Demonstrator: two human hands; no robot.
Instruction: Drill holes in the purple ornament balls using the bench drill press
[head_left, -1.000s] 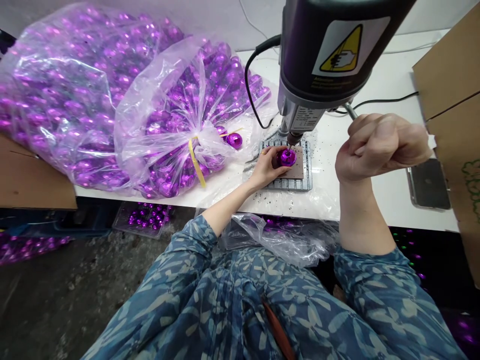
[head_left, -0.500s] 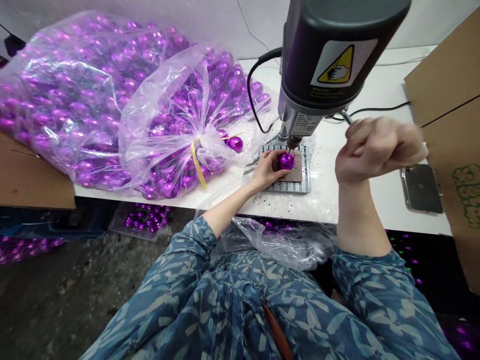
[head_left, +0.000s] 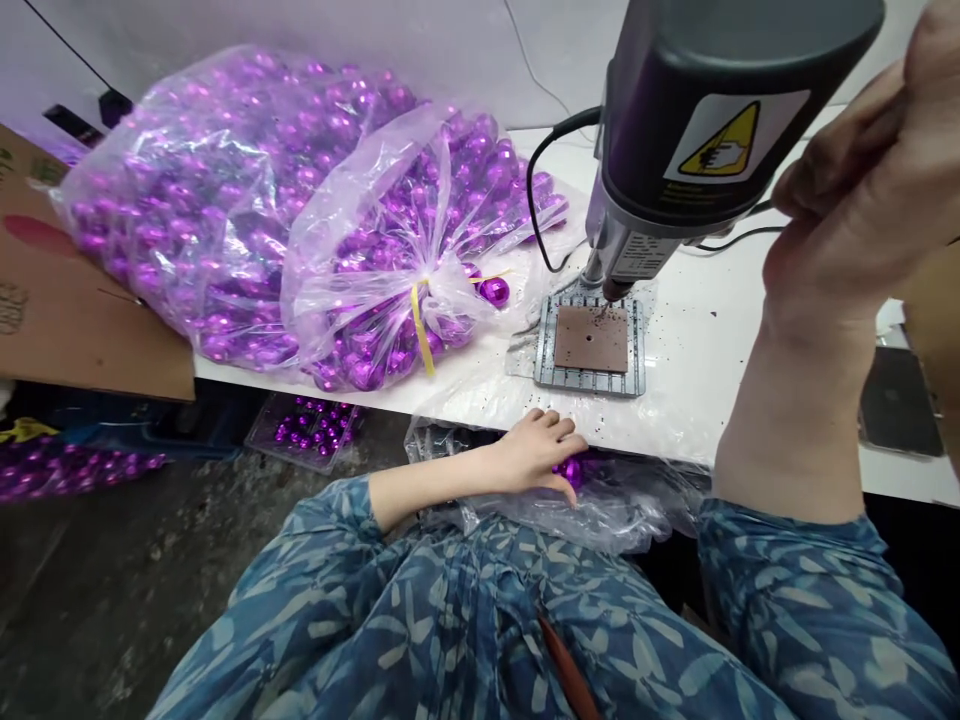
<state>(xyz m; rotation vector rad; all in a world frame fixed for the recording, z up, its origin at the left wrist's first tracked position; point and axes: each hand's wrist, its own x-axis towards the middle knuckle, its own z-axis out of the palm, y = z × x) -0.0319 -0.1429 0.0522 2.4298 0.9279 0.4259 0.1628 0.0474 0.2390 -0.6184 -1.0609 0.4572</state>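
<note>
My left hand [head_left: 536, 450] is over the clear plastic bag [head_left: 630, 505] at the table's front edge, fingers spread. A shiny purple ball [head_left: 571, 470] shows just below, between thumb and forefinger, partly hidden; the hand looks loose around it. High at the right, my right hand [head_left: 862, 180] is curled around the drill press lever, which it mostly hides. The drill press [head_left: 697, 130] has a black head with a yellow warning label. Under its chuck [head_left: 616, 290], a brown pad [head_left: 592, 350] with a small hole lies bare on the grey slotted base [head_left: 551, 375].
A large tied bag of purple balls [head_left: 247, 200] covers the table's left, with a loose purple ball [head_left: 493, 291] beside its knot. A phone [head_left: 900, 400] lies at right. Cardboard [head_left: 90, 290] stands at left; a clear tray of balls [head_left: 307, 430] sits below. Dark shavings dot the table.
My left hand has left the pad with the purple ball and come down to the plastic bag, its fingers spreading. My right hand has risen with the lever, and the chuck stands clear of the pad.
</note>
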